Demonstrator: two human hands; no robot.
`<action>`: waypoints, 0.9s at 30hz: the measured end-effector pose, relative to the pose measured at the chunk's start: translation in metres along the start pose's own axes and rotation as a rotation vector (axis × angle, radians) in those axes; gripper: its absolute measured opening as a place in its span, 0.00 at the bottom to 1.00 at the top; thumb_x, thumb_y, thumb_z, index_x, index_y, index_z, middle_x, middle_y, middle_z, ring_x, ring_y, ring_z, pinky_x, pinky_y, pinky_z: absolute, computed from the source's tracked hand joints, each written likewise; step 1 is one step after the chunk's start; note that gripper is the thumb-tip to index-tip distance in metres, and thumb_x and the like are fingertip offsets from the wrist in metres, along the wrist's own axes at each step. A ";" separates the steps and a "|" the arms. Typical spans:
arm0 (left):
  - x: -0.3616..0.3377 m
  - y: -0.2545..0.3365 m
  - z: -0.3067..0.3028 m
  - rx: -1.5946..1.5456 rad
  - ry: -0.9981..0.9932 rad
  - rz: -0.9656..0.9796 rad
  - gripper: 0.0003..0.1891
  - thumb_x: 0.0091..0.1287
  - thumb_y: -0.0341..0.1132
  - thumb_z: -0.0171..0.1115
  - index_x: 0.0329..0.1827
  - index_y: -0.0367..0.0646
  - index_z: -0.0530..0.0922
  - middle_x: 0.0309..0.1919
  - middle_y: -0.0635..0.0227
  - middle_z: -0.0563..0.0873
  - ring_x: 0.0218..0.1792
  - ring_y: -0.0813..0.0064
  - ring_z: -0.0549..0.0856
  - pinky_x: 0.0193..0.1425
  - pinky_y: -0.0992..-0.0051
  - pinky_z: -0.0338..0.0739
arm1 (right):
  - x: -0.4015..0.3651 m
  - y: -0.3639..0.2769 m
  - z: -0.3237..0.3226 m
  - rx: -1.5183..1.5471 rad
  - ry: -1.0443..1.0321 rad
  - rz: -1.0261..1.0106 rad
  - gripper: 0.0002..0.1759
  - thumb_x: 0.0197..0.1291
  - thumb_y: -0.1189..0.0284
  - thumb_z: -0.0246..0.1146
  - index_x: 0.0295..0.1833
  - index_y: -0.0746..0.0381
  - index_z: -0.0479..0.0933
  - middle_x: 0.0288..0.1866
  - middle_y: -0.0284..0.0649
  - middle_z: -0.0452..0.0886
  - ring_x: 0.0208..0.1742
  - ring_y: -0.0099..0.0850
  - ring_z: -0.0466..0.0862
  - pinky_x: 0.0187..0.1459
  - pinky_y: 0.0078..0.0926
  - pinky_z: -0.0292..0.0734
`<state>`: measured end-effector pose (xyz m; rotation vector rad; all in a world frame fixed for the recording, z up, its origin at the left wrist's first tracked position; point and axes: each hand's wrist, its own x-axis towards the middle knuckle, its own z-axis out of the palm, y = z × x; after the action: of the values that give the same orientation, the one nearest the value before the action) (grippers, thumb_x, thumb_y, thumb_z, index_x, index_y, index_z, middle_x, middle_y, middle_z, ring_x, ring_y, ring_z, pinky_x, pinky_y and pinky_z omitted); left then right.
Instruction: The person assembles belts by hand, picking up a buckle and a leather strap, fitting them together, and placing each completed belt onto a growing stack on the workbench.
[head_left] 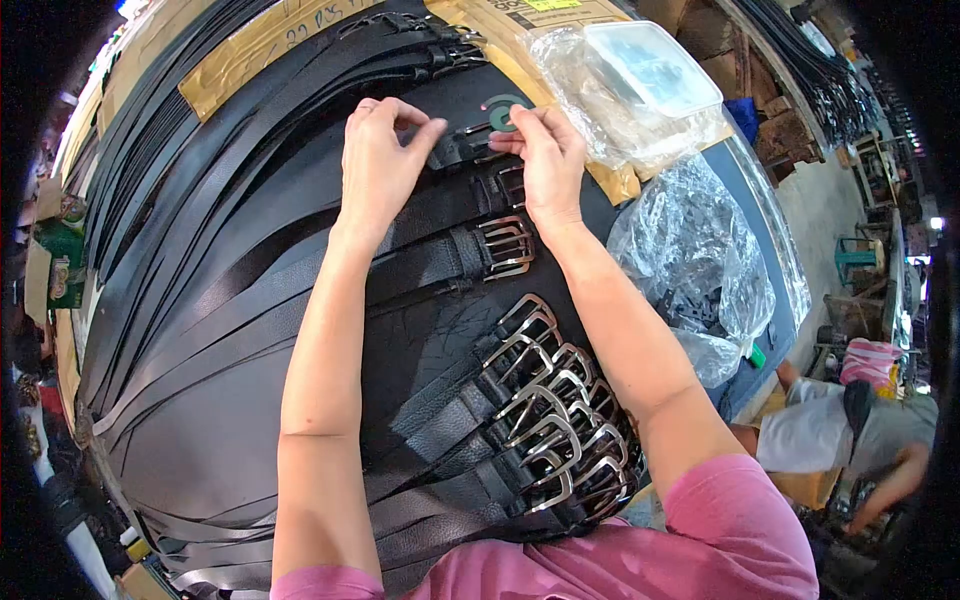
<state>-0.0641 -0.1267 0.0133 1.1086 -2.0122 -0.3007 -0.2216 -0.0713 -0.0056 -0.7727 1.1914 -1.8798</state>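
My right hand [548, 155] pinches a small dark green hook-shaped piece [503, 112] at the upper middle of the head view. Just below that piece lies the buckle end of a black leather belt [458, 150]. My left hand [385, 150] is to the left of this belt end, fingers curled and thumb apart from them, with nothing visible in its grasp. Nearer to me, belts with silver buckles [508, 247] lie side by side. A thick pile of buckled belts [550, 430] rests in front of my body, partly behind my right arm.
Long black straps [190, 200] cover the left of the table. At the right are a clear plastic bag of small dark pieces [695, 270] and a lidded plastic box [655, 70] on crumpled plastic. Cardboard [260, 60] lies at the back. Another person [850, 430] bends over at the right.
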 end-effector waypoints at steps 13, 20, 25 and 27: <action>-0.010 0.004 0.008 -0.084 -0.258 -0.178 0.13 0.59 0.37 0.67 0.36 0.33 0.83 0.30 0.57 0.83 0.31 0.68 0.81 0.39 0.72 0.75 | -0.007 0.005 0.005 -0.583 -0.038 -0.366 0.09 0.52 0.77 0.69 0.27 0.70 0.77 0.27 0.38 0.74 0.24 0.23 0.76 0.27 0.21 0.71; -0.003 -0.002 0.005 -0.199 -0.390 -0.355 0.16 0.64 0.40 0.63 0.40 0.31 0.82 0.32 0.58 0.85 0.35 0.73 0.82 0.43 0.73 0.74 | -0.007 0.001 0.007 -0.680 -0.081 -0.390 0.09 0.47 0.79 0.69 0.24 0.69 0.75 0.28 0.44 0.74 0.25 0.32 0.79 0.27 0.26 0.74; -0.002 0.002 0.003 -0.221 -0.408 -0.391 0.16 0.65 0.39 0.63 0.41 0.30 0.82 0.33 0.58 0.85 0.36 0.73 0.82 0.43 0.73 0.74 | -0.005 0.004 0.006 -0.698 -0.097 -0.397 0.09 0.46 0.78 0.69 0.23 0.69 0.76 0.28 0.44 0.74 0.24 0.33 0.78 0.27 0.28 0.74; -0.001 0.006 0.001 -0.219 -0.406 -0.393 0.16 0.64 0.39 0.63 0.41 0.30 0.82 0.33 0.58 0.85 0.35 0.73 0.82 0.43 0.73 0.74 | -0.004 0.004 0.006 -0.701 -0.104 -0.396 0.09 0.46 0.77 0.69 0.23 0.68 0.76 0.28 0.44 0.74 0.24 0.34 0.77 0.27 0.28 0.74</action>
<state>-0.0674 -0.1224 0.0151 1.3776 -2.0220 -0.9933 -0.2136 -0.0712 -0.0080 -1.5579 1.7519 -1.6746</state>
